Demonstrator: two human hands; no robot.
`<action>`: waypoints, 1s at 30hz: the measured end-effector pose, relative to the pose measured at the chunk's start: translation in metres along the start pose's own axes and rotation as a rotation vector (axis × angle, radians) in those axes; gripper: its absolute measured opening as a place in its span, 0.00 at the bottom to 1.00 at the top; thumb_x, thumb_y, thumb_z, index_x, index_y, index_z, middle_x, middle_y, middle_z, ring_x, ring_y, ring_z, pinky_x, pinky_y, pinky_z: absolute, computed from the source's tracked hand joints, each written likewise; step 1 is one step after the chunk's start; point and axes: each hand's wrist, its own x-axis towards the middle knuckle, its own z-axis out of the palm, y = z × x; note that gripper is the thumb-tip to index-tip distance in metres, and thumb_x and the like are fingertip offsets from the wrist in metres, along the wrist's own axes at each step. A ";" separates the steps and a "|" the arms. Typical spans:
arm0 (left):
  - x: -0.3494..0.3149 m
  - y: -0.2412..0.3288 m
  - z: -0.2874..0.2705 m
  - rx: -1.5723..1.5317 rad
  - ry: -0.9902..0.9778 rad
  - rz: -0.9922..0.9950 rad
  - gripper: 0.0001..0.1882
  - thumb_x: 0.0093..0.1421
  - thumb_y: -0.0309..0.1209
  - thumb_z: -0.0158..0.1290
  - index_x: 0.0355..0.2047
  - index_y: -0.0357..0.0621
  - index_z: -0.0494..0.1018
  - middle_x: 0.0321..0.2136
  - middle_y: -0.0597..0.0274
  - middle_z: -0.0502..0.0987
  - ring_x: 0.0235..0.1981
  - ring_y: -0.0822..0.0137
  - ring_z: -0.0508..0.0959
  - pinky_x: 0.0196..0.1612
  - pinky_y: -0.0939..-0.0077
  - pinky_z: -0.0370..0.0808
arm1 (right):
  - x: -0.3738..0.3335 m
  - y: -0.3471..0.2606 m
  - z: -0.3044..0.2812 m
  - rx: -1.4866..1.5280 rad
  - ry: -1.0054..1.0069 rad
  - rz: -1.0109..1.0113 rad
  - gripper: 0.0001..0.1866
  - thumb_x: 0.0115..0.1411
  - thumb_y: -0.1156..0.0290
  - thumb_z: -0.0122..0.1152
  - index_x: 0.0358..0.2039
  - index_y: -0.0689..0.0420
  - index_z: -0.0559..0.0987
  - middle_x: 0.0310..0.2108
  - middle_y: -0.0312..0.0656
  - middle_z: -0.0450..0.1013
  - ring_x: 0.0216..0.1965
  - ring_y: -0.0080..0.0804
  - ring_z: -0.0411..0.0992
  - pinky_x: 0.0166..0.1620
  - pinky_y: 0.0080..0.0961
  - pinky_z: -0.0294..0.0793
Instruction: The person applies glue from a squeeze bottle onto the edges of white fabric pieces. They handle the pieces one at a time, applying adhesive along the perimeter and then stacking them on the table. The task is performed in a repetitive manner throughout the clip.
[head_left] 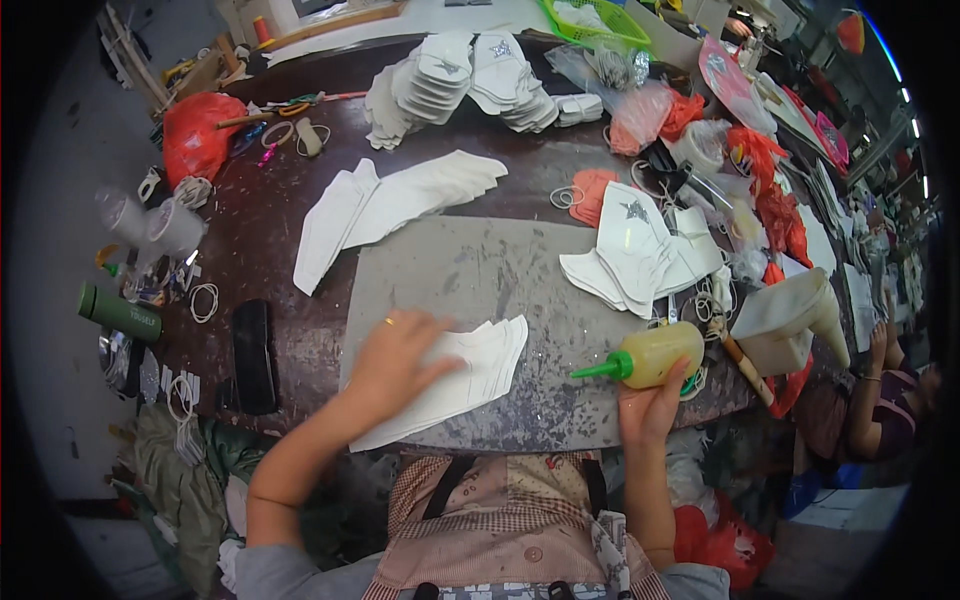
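Observation:
My left hand (400, 362) lies with fingers apart over a fanned stack of white cut pieces (480, 375) on the grey work board (430, 270). In my right hand (650, 402), a squeeze bottle (660, 357) of yellowish liquid is tilted on its side, its green nozzle (605, 367) pointing left toward the stack. Right of the board's middle sits a pile of white pieces with a glittery star (632, 235), beside some coral-coloured pieces (594, 195). Farther left, another fanned row of white pieces (400, 205) rests across the board's far edge.
Tall stacks of white pieces (420, 88) stand at the back. On the left are a green flask (120, 312), a black case (254, 355) and a red bag (200, 135). A cream plastic container (785, 320) stands at the right. Another person (885, 410) is at far right.

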 end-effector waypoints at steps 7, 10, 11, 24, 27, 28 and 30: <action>-0.002 0.019 0.026 0.157 0.139 0.178 0.28 0.47 0.41 0.67 0.48 0.43 0.76 0.45 0.59 0.75 0.43 0.56 0.74 0.51 0.60 0.67 | -0.003 -0.004 0.000 0.040 -0.007 -0.005 0.30 0.67 0.47 0.53 0.62 0.53 0.64 0.56 0.43 0.69 0.54 0.39 0.72 0.53 0.41 0.77; -0.004 0.014 0.018 0.027 0.129 0.264 0.24 0.50 0.37 0.66 0.46 0.42 0.76 0.42 0.59 0.77 0.40 0.59 0.76 0.47 0.63 0.69 | -0.003 -0.005 0.002 0.039 -0.009 0.006 0.31 0.67 0.46 0.53 0.61 0.53 0.64 0.56 0.43 0.69 0.54 0.40 0.72 0.53 0.41 0.76; -0.002 0.014 0.014 -0.045 0.111 0.286 0.23 0.51 0.36 0.66 0.46 0.42 0.76 0.40 0.59 0.78 0.39 0.60 0.77 0.45 0.64 0.70 | -0.002 -0.007 0.001 0.037 -0.018 0.015 0.31 0.66 0.46 0.53 0.61 0.54 0.64 0.56 0.43 0.69 0.54 0.40 0.72 0.54 0.41 0.76; -0.015 0.049 0.044 0.024 -0.075 0.296 0.22 0.51 0.29 0.58 0.48 0.58 0.80 0.32 0.61 0.71 0.27 0.64 0.74 0.28 0.69 0.70 | 0.000 -0.013 0.011 -0.476 -0.094 -0.113 0.21 0.67 0.64 0.59 0.55 0.62 0.68 0.47 0.43 0.72 0.49 0.33 0.75 0.51 0.37 0.78; -0.013 0.051 0.039 -0.003 -0.148 0.240 0.22 0.52 0.31 0.62 0.50 0.61 0.80 0.34 0.60 0.71 0.27 0.62 0.73 0.28 0.68 0.70 | 0.005 -0.010 0.018 -0.532 -0.076 -0.090 0.20 0.65 0.67 0.62 0.52 0.64 0.70 0.43 0.40 0.73 0.45 0.29 0.75 0.49 0.32 0.78; -0.011 0.053 0.037 -0.023 -0.154 0.240 0.22 0.52 0.33 0.62 0.50 0.61 0.80 0.34 0.60 0.70 0.27 0.62 0.73 0.28 0.67 0.70 | 0.005 -0.011 0.024 -0.517 -0.089 -0.058 0.21 0.65 0.66 0.62 0.52 0.64 0.70 0.43 0.40 0.73 0.44 0.28 0.75 0.48 0.30 0.78; -0.009 0.052 0.036 -0.046 -0.164 0.242 0.21 0.53 0.36 0.63 0.50 0.60 0.80 0.34 0.60 0.70 0.27 0.62 0.73 0.28 0.67 0.71 | 0.007 -0.010 0.030 -0.519 -0.097 -0.024 0.21 0.64 0.65 0.63 0.52 0.64 0.70 0.42 0.39 0.73 0.44 0.26 0.74 0.48 0.27 0.76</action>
